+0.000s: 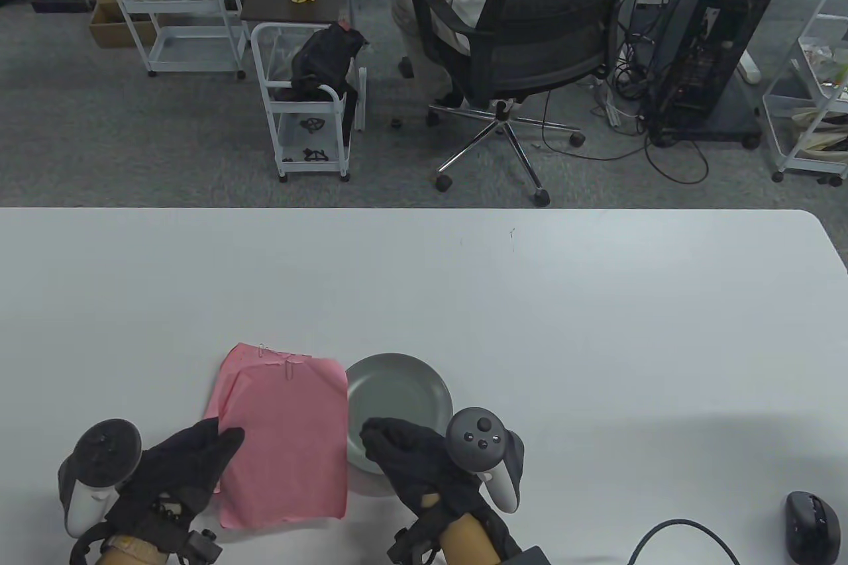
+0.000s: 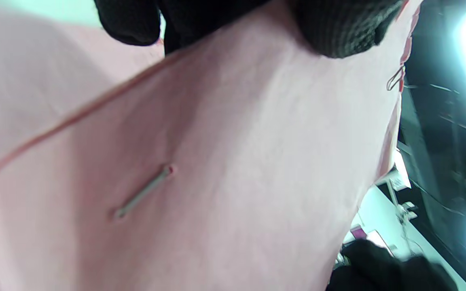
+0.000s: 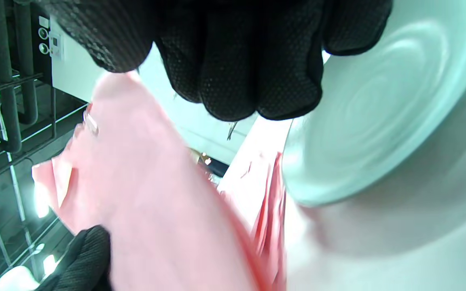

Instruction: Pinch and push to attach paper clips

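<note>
A stack of pink paper sheets (image 1: 281, 432) lies near the table's front edge. Two paper clips (image 1: 289, 368) sit on its far edge. My left hand (image 1: 199, 459) pinches the sheets' left edge and lifts that side. In the left wrist view the pink paper (image 2: 237, 161) fills the frame, with one clip (image 2: 395, 79) on its edge and another clip (image 2: 142, 193) lower down. My right hand (image 1: 391, 442) hovers over the near rim of the grey plate (image 1: 404, 386) with its fingers (image 3: 237, 81) curled together. A thin paper clip (image 3: 231, 131) pokes out below them.
The plate (image 3: 378, 113) stands right beside the paper's right edge. A black mouse (image 1: 811, 525) and a cable (image 1: 682, 528) lie at the front right corner. An office chair and carts stand on the floor beyond the table's far edge.
</note>
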{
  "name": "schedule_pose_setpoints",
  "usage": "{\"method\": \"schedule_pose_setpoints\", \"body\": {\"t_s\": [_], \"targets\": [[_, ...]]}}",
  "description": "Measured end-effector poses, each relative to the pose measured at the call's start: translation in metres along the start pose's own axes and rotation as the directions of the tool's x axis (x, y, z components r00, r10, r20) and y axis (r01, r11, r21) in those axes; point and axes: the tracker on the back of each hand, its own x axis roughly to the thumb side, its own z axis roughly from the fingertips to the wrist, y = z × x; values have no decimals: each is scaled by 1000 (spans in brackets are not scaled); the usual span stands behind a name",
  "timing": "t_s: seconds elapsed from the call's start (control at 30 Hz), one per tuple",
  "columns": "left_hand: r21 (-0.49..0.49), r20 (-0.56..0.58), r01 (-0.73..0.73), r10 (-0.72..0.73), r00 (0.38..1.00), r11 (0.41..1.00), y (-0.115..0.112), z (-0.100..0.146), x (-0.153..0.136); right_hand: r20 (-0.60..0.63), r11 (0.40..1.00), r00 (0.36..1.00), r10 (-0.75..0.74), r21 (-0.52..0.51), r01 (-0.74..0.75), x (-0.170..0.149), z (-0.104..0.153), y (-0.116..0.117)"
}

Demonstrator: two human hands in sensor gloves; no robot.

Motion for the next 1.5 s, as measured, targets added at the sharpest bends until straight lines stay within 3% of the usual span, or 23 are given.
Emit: {"method": "schedule_pose_setpoints", "body": {"t_s": [0.17, 0.3, 0.43, 0.63, 0.67, 0.7, 0.8, 0.93, 1.0, 1.03, 1.1, 1.17, 1.23, 1.3, 1.37, 1.43, 1.5], "targets": [[54, -137, 52, -45, 990, 997, 35, -9, 2, 22, 992, 1000, 19, -122, -16, 0, 2, -15], [18, -276, 92, -83, 957, 996, 49, -21, -16, 22, 988, 1000, 20, -154, -17, -2, 3, -21], [-74, -342, 123, -141, 929, 990, 47, -37, -33, 13, 988, 1000, 18, -151, -15, -5, 1, -22], [-104, -396, 257, -277, 875, 961, 24, -63, -38, 9, 990, 999, 33, -140, -32, -8, -1, -20], [-97, -406, 317, -329, 853, 943, 19, -65, -38, 9, 990, 999, 34, -140, -33, -8, -1, -20], [-99, -408, 446, -445, 797, 890, 10, -69, -36, 9, 990, 999, 38, -140, -36, -8, -1, -20], [-156, -392, 731, -721, 571, 664, -13, -77, -31, 5, 989, 999, 41, -143, -40, -8, -1, -21], [-154, -416, 805, -777, 473, 573, -26, -80, -29, -2, 989, 999, 39, -142, -39, -9, -1, -21], [-220, -449, 845, -819, 357, 488, -31, -80, -31, -4, 988, 998, 59, -146, -59, -10, -2, -19], [-211, -447, 855, -825, 347, 474, -31, -79, -31, -4, 986, 998, 71, -148, -70, -9, -1, -19], [-184, -436, 858, -823, 366, 479, -29, -76, -28, 1, 981, 994, 113, -159, -111, -7, 0, -18], [-149, -413, 840, -805, 427, 522, -24, -69, -22, 7, 974, 987, 161, -163, -157, -5, 1, -17], [-77, -342, 799, -768, 541, 597, -18, -59, -9, 12, 959, 974, 227, -175, -222, -1, 2, -16], [10, -189, 723, -709, 679, 691, -15, -43, 12, 9, 922, 937, 349, -184, -341, 4, 3, -14], [49, -35, 651, -650, 759, 758, -17, -29, 29, 3, 891, 906, 424, -180, -417, 7, 5, -12], [105, 60, 621, -628, 776, 777, -22, -11, 46, -13, 849, 863, 504, -176, -498, 10, 6, -11], [128, 143, 648, -660, 737, 751, -34, 6, 57, -45, 791, 805, 592, -158, -590, 14, 10, -9]]}}
